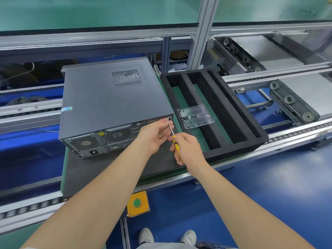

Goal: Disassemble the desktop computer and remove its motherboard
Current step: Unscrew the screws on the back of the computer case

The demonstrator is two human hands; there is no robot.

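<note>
While the desktop computer (111, 101) lies on its side on a dark mat (100, 175) that covers the green tabletop (63, 180), its rear panel with the fan grilles and power socket faces the person, and its grey side panel with a patch of vent holes faces up. The right hand (188, 148) is wrapped round the yellow handle of a screwdriver (170, 128), whose metal shaft slants up and away to meet the upper right corner of the computer's rear edge. The left hand (154, 135) is at that same corner, its fingers curled about the shaft close to the tip, so that both hands have hold of the one tool. Just beside the computer on the right sits a black foam tray (239, 112) divided into long slots, and a clear plastic box (195, 116) holding small dark parts rests in it. Below the tabletop's near edge hangs a yellow box with a green button (137, 203), and a pair of pale shoes (146, 235) stands on the blue floor.
</note>
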